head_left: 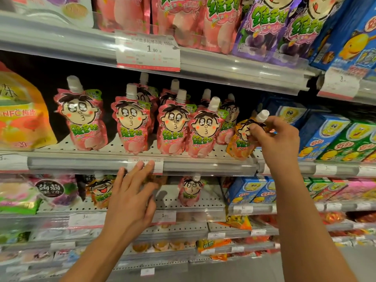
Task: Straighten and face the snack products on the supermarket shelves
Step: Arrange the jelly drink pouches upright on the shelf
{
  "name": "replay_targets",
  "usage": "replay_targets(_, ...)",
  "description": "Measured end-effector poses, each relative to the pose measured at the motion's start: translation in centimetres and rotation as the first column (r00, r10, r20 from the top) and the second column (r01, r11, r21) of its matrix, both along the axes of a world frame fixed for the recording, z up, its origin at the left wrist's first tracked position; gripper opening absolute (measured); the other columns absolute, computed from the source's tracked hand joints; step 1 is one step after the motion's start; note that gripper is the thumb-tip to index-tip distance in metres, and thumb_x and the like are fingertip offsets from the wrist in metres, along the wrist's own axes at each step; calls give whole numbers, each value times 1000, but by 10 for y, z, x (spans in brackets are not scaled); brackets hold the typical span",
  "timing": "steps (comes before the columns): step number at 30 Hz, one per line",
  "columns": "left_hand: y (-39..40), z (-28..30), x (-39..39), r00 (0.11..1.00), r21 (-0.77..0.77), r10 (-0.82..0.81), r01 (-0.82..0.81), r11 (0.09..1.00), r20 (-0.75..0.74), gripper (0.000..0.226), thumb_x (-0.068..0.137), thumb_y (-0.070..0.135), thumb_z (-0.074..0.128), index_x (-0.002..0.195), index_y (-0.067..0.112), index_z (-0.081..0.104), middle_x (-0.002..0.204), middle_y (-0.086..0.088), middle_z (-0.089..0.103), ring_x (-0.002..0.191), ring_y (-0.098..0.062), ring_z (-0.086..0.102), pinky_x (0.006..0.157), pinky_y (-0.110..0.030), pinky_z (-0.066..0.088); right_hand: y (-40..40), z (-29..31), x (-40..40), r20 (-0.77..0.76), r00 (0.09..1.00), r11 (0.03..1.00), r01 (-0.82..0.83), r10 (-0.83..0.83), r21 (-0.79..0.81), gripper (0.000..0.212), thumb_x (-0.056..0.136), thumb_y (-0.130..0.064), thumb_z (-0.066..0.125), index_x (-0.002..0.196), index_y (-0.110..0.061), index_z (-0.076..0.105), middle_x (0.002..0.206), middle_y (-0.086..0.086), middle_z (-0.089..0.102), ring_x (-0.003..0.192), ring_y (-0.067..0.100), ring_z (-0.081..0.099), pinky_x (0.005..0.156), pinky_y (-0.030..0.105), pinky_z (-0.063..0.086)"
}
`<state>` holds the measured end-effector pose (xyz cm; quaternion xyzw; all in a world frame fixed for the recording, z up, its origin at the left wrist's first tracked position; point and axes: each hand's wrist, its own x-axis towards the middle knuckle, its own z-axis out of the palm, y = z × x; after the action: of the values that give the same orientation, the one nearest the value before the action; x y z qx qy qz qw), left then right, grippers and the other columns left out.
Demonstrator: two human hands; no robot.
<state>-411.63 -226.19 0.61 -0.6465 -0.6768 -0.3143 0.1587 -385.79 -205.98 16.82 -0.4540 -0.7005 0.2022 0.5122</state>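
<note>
Orange pouch (242, 139) leans at the right end of the pink pouches (130, 123) on the middle shelf (81, 162), right hand (272, 137) pinching its top. Likely soft, light, floppy; steadiest held near the stiff cap. Left hand (130, 200) relaxed, empty, fingertips by the shelf edge.

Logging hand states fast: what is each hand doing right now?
Left hand: open, fingers straight, holding nothing.
Right hand: gripping the orange pouch.

The price tag (148, 50) clipped to the upper shelf's front edge reads "1.90". The yellow bag (22, 112) at the middle shelf's left end shows "NFC" and "20". The pink spouted pouches (130, 124) carry green Chinese characters, too stylised to read surely.
</note>
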Motion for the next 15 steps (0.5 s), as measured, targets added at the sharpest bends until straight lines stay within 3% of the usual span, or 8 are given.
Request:
replay_targets(6, -2, 2, 0, 1000, -40, 15, -15, 999, -2, 25, 86, 26, 49, 96, 20, 70, 159, -4, 40, 152, -30, 29, 124, -58, 15, -17, 4, 5, -37, 999, 995, -11, 15, 102, 10, 89, -33, 76, 90, -24, 70, 79, 2, 72, 71, 14, 75, 72, 50, 62)
replay_targets(9, -3, 3, 0, 1000, -54, 20, -20, 998, 9, 22, 86, 26, 50, 95, 21, 70, 160, -3, 39, 152, -29, 28, 125, -56, 12, -34, 11, 7, -64, 997, 994, -34, 41, 107, 11, 91, -25, 75, 95, -16, 72, 81, 6, 72, 70, 10, 74, 71, 42, 63)
replay_targets(12, -4, 5, 1, 999, -66, 11, -8, 998, 32, 21, 88, 25, 49, 94, 21, 69, 161, -1, 37, 153, -26, 26, 126, -54, 10, -55, 16, 8, -118, 982, 989, -141, 146, 44, 13, 92, -17, 74, 101, -7, 72, 84, 12, 74, 67, 11, 73, 63, 25, 59)
replay_targets(15, -10, 12, -4, 999, -81, -32, 35, 996, 37, 26, 89, 25, 49, 101, 23, 71, 161, 1, 38, 152, -25, 29, 125, -54, 14, -73, 11, 8, -37, 944, 933, -328, 327, -149, 10, 88, -11, 76, 98, -9, 74, 81, 10, 75, 69, 20, 75, 64, 27, 60)
